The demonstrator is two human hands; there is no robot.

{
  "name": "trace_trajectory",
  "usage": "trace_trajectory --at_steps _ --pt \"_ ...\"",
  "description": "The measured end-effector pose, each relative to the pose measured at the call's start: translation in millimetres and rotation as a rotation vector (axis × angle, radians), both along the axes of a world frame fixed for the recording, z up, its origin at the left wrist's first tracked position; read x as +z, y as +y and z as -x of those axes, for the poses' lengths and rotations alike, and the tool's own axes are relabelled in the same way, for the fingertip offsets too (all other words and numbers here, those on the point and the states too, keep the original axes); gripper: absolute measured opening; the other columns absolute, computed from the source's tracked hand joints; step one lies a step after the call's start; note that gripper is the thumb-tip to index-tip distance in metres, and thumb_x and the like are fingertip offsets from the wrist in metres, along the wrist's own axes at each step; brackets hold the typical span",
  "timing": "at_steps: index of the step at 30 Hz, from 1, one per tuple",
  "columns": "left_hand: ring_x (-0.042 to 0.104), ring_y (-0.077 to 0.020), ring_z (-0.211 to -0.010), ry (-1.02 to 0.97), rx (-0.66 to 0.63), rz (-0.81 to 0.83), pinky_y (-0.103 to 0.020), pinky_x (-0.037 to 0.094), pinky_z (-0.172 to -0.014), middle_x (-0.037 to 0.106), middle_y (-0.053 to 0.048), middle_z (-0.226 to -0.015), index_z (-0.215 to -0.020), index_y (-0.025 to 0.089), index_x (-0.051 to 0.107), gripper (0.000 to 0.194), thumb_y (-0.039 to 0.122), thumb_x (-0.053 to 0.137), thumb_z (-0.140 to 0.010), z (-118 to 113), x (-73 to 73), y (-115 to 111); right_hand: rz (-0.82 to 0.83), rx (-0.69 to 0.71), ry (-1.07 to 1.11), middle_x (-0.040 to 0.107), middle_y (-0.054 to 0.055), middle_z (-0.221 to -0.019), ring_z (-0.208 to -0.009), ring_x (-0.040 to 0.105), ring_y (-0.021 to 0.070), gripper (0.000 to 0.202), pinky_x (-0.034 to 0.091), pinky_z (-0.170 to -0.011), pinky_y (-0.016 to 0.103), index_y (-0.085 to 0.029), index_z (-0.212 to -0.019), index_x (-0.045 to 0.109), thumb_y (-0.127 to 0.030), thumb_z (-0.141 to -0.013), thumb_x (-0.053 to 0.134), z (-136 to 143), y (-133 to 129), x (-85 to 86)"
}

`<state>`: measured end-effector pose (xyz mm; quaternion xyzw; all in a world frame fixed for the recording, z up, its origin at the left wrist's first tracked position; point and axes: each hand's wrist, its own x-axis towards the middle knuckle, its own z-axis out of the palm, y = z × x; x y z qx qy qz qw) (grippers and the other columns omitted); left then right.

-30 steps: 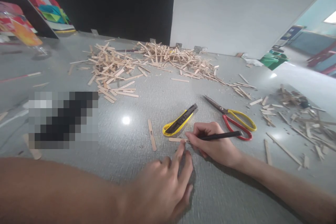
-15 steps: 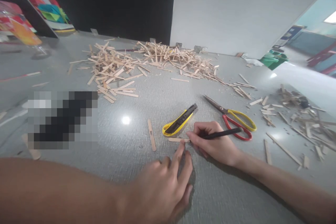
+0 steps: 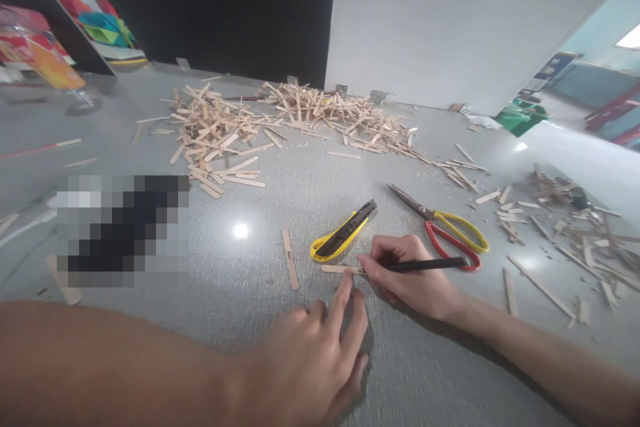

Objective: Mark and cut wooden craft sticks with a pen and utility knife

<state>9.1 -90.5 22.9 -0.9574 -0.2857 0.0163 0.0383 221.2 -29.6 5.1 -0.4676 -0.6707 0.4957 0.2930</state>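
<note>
In my right hand [image 3: 413, 273] is a black pen [image 3: 433, 264], gripped with its tip hidden behind the fingers at a wooden craft stick [image 3: 334, 269]. My left hand [image 3: 320, 353] presses a fingertip on that stick, holding it flat on the table; its fingers are stretched out and apart. Just beyond the stick lies a yellow and black utility knife [image 3: 343, 232]. A second craft stick [image 3: 290, 259] with a small dark slot in its middle lies to the left. Scissors [image 3: 431, 219] with one red and one yellow handle lie past my right hand.
A heap of craft sticks [image 3: 215, 127] spreads along the back against the partition [image 3: 410, 27]. Broken stick pieces [image 3: 590, 233] scatter on the right. A bottle with an orange label [image 3: 53, 67] stands at the far left, and a green container [image 3: 523, 117] at the back right.
The pen in my right hand has tilted slightly, its rear end a little lower. My left hand stays on the craft stick. The whole view has shifted very slightly.
</note>
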Motion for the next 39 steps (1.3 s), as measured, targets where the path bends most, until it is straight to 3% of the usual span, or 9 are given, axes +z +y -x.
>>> trace_trajectory --at_steps 39 --pt "0.076 -0.0266 -0.066 -0.008 -0.033 -0.031 -0.034 0.060 -0.049 0.056 -0.039 -0.143 -0.143 -0.003 0.057 0.059 0.038 0.046 -0.103 2.2 -0.2 0.9 -0.044 0.017 -0.042 0.050 -0.006 -0.043 -0.036 0.042 0.0083 0.042 0.030 -0.039 0.022 -0.023 -0.062 0.046 -0.033 -0.098 0.064 -0.1 3.2 1.6"
